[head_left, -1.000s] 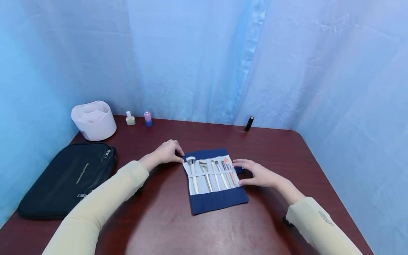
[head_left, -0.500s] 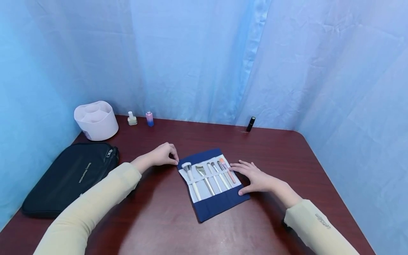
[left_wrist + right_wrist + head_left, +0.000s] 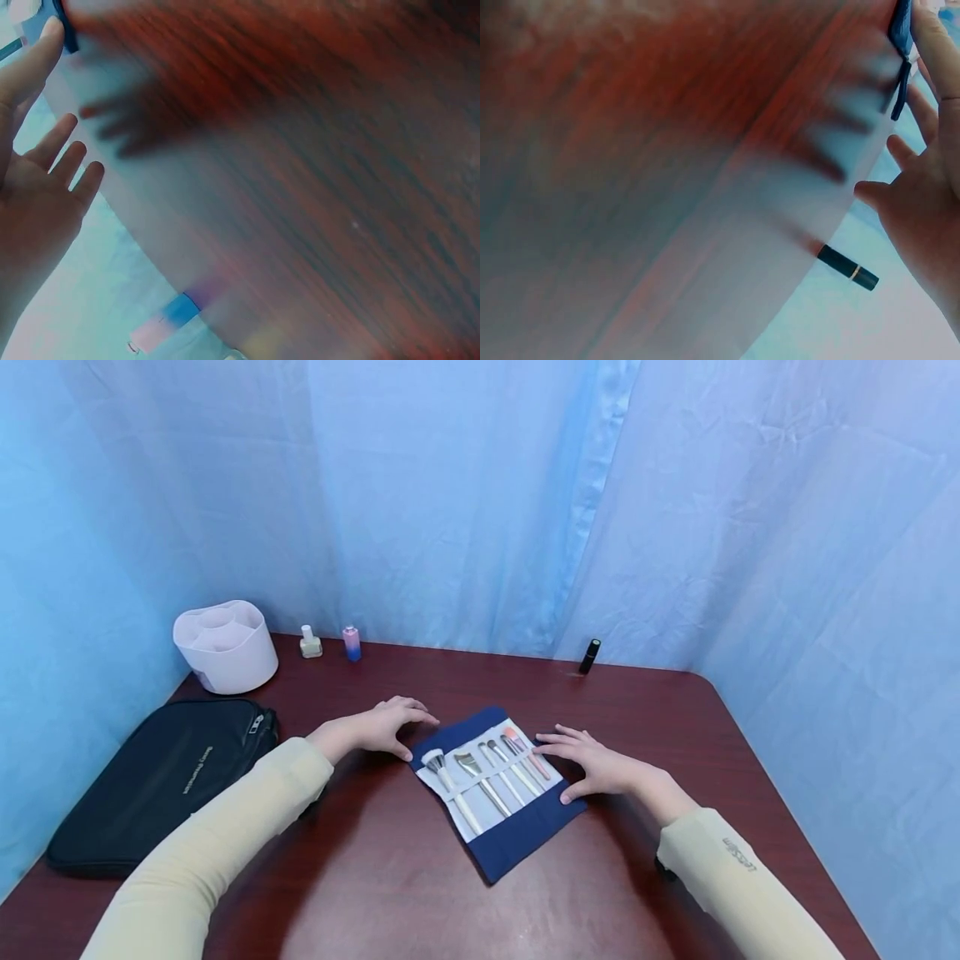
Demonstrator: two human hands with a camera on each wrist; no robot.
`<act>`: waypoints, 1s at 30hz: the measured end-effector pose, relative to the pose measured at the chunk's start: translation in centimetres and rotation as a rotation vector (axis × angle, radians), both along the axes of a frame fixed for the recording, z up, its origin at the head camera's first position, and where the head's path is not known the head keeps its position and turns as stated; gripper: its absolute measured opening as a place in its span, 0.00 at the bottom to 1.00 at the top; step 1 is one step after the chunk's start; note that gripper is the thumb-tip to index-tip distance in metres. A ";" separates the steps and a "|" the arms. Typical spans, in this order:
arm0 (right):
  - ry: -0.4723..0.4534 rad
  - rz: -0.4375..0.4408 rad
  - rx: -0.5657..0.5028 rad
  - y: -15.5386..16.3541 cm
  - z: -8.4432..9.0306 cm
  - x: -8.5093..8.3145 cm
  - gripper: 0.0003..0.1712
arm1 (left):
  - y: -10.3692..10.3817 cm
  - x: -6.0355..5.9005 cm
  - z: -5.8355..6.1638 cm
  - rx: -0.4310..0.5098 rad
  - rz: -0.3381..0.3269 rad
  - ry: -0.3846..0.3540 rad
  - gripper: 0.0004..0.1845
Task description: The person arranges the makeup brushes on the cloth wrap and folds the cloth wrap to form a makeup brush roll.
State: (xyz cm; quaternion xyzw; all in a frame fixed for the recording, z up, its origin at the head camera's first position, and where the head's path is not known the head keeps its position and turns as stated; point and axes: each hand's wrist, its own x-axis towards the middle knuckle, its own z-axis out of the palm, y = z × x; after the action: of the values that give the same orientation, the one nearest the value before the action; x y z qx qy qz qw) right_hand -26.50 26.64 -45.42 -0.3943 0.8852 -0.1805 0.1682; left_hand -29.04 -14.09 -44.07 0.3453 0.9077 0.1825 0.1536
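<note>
"Navy-blue fabric brush roll [image 3: 517, 843], unrolled mid-frame on the dark-red wooden table [image 3: 360, 877]: what's changing?"

"From my end, it's turned further counterclockwise than a second ago; the slim-handled makeup brushes [image 3: 467, 812] stay under their pale-grey strap [image 3: 465, 787]."

"And the hands?"

"Left hand [image 3: 378, 727] looks to have released its pinch: fingers spread, thumb at the roll's left corner. Right hand [image 3: 600, 768] grasps nothing either, fingers apart, thumb on the right edge."

"Meaning?"

"I judge it's being turned flat, not lifted."
</note>
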 end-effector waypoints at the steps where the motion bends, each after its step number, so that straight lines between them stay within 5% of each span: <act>1: 0.004 0.001 -0.003 0.0 0.0 -0.1 0.47 | 0.0 0.1 0.1 -0.011 0.003 -0.017 0.36; 10: 0.019 -0.012 -0.026 0.2 -0.1 -1.2 0.40 | -0.1 0.7 0.6 -0.092 -0.001 -0.167 0.41; 17: 0.025 -0.080 -0.021 0.0 -0.2 -2.3 0.39 | -0.4 1.5 0.9 -0.124 -0.014 -0.139 0.38; 30: 0.102 -0.144 0.038 -0.9 0.0 -4.0 0.38 | -0.8 4.0 0.7 -0.083 0.104 -0.124 0.38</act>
State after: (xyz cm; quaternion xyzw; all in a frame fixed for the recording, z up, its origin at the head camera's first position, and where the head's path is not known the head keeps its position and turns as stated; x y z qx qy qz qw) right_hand -30.54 25.76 -45.43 -0.3348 0.9220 -0.1552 0.1170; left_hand -25.05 -14.86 -43.39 0.2792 0.9199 0.1732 0.2140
